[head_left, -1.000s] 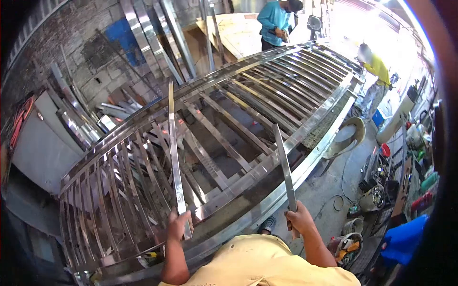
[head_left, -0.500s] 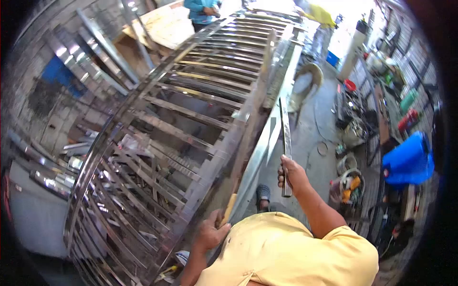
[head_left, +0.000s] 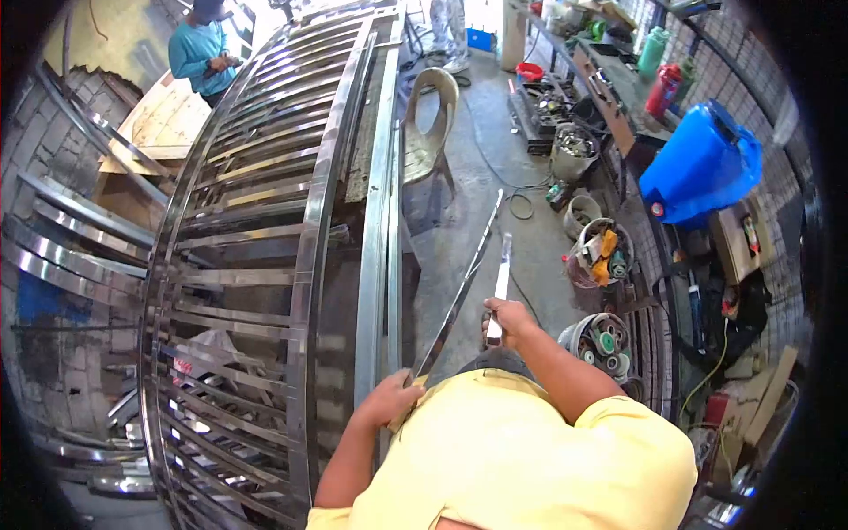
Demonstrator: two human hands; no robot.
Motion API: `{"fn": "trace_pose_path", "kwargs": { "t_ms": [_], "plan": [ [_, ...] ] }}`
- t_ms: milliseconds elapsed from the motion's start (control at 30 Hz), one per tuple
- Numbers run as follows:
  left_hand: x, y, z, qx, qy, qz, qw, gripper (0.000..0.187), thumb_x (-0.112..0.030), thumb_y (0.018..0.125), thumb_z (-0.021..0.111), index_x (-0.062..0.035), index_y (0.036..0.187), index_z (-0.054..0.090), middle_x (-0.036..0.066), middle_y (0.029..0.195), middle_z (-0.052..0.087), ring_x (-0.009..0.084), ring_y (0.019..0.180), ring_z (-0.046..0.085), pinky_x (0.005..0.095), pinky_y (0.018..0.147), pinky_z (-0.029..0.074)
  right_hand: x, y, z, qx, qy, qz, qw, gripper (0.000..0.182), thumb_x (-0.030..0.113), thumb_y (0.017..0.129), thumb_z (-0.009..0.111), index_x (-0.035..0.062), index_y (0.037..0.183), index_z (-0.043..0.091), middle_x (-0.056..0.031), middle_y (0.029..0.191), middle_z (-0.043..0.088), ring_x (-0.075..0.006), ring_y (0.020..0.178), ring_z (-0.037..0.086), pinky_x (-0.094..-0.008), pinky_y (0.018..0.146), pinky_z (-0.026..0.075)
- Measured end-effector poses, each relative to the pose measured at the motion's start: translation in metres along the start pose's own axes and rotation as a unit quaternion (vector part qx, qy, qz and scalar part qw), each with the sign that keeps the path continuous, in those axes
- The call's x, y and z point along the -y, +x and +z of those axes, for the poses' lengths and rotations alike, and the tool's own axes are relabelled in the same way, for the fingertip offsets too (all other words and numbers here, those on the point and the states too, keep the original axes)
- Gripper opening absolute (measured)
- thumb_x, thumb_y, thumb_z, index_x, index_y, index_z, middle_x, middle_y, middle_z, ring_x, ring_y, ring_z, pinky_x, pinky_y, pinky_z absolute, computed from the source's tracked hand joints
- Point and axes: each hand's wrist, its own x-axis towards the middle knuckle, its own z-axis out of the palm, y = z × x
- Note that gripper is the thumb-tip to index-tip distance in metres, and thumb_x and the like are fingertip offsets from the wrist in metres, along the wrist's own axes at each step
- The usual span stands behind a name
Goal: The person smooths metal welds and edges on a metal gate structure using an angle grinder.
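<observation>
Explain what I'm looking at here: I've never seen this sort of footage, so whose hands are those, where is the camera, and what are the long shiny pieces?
There is one picture, taken by a camera worn on a person's head, looking forward and down with a wide, curved lens. The yellow shirt at the bottom is the wearer's own. Their left hand grips one long metal strip, and their right hand grips a second strip, both pointing away over the concrete floor. To the left lies a large shiny steel gate frame with many bars. A plastic chair, buckets of tools and a blue container stand around. Another person in blue stands at the far end.
</observation>
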Motion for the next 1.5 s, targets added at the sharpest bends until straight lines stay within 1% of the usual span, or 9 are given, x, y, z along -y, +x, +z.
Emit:
{"fn": "trace_pose_path", "kwargs": {
  "t_ms": [367, 467, 567, 667, 833, 1000, 1100, 1300, 1500],
  "plan": [
    [0.050, 0.168, 0.098, 0.107, 0.145, -0.084, 0.980, 0.033, -0.027, 0.088, 0.053, -0.0017, 0.099, 0.072, 0.023, 0.094, 0.071, 0.0376, 0.082, 0.069, 0.0491, 0.076, 0.052, 0.010, 0.195, -0.180, -0.041, -0.286, 0.069, 0.955, 0.016, 0.014, 0.085, 0.060, 0.0019, 0.076, 0.065, -0.0122, 0.068, 0.059, -0.0253, 0.055, 0.057, -0.0456, 0.049, 0.047],
    [0.066, 0.155, 0.120, -0.010, -0.098, -0.307, 0.947, 0.032, -0.026, 0.084, 0.057, -0.0009, 0.096, 0.073, 0.024, 0.092, 0.072, 0.0384, 0.080, 0.069, 0.0492, 0.075, 0.053, 0.036, 0.199, -0.197, 0.004, -0.516, 0.099, 0.851, 0.029, 0.019, 0.091, 0.063, -0.0080, 0.094, 0.071, -0.0199, 0.087, 0.070, -0.0329, 0.072, 0.065, -0.0522, 0.060, 0.052],
    [0.085, 0.135, 0.144, -0.086, -0.195, -0.371, 0.904, 0.037, -0.028, 0.082, 0.059, 0.0031, 0.098, 0.072, 0.027, 0.099, 0.071, 0.0406, 0.085, 0.070, 0.0495, 0.076, 0.054, 0.032, 0.258, -0.231, 0.182, -0.796, 0.072, 0.573, 0.031, 0.020, 0.093, 0.058, -0.0093, 0.094, 0.069, -0.0222, 0.089, 0.070, -0.0334, 0.074, 0.067, -0.0514, 0.062, 0.055],
    [0.069, 0.112, 0.155, -0.114, -0.189, -0.310, 0.925, 0.045, -0.031, 0.082, 0.059, 0.0078, 0.101, 0.071, 0.032, 0.103, 0.069, 0.0434, 0.093, 0.069, 0.0482, 0.082, 0.054, 0.032, 0.261, -0.190, 0.049, -0.696, 0.241, 0.674, 0.036, 0.021, 0.094, 0.053, -0.0122, 0.093, 0.068, -0.0210, 0.091, 0.071, -0.0332, 0.080, 0.069, -0.0483, 0.067, 0.057],
    [0.104, 0.139, 0.224, -0.197, -0.236, -0.373, 0.875, 0.053, -0.034, 0.082, 0.059, 0.0085, 0.113, 0.066, 0.035, 0.115, 0.065, 0.0465, 0.110, 0.064, 0.0488, 0.094, 0.051, 0.015, 0.296, -0.092, 0.340, -0.894, 0.023, 0.290, 0.041, 0.037, 0.096, 0.056, 0.0001, 0.107, 0.070, -0.0246, 0.086, 0.070, -0.0322, 0.085, 0.069, -0.0444, 0.074, 0.057],
    [0.126, 0.168, 0.228, -0.329, -0.236, -0.401, 0.822, 0.069, -0.035, 0.087, 0.060, -0.0064, 0.147, 0.042, 0.028, 0.125, 0.063, 0.0422, 0.116, 0.063, 0.0520, 0.095, 0.050, 0.016, 0.218, 0.022, 0.267, -0.788, 0.017, 0.554, 0.060, 0.044, 0.088, 0.066, 0.0034, 0.132, 0.058, -0.0219, 0.107, 0.072, -0.0283, 0.094, 0.071, -0.0441, 0.073, 0.056],
    [0.154, 0.183, 0.232, -0.478, -0.192, -0.319, 0.796, 0.066, -0.037, 0.090, 0.059, -0.0175, 0.150, 0.037, 0.022, 0.138, 0.057, 0.0405, 0.120, 0.060, 0.0551, 0.099, 0.046, 0.008, 0.222, 0.031, 0.325, -0.861, -0.158, 0.357, 0.067, 0.047, 0.088, 0.065, 0.0053, 0.139, 0.052, -0.0218, 0.115, 0.070, -0.0281, 0.100, 0.070, -0.0455, 0.076, 0.056],
    [0.123, 0.191, 0.211, -0.278, -0.056, -0.257, 0.924, 0.068, -0.041, 0.091, 0.057, -0.0051, 0.147, 0.041, 0.029, 0.126, 0.060, 0.0456, 0.115, 0.059, 0.0529, 0.100, 0.046, 0.030, 0.219, -0.043, 0.276, -0.871, -0.084, 0.397, 0.062, 0.050, 0.087, 0.067, 0.0008, 0.125, 0.061, -0.0241, 0.115, 0.069, -0.0367, 0.099, 0.070, -0.0451, 0.085, 0.056],
    [0.094, 0.121, 0.206, -0.242, -0.057, -0.149, 0.957, 0.040, -0.031, 0.088, 0.058, -0.0012, 0.114, 0.062, 0.025, 0.109, 0.069, 0.0434, 0.104, 0.065, 0.0515, 0.088, 0.052, 0.067, 0.269, -0.211, 0.376, -0.822, -0.111, 0.413, 0.032, 0.026, 0.096, 0.060, 0.0003, 0.115, 0.061, -0.0176, 0.085, 0.070, -0.0292, 0.066, 0.070, -0.0443, 0.054, 0.056]
  ]
}}
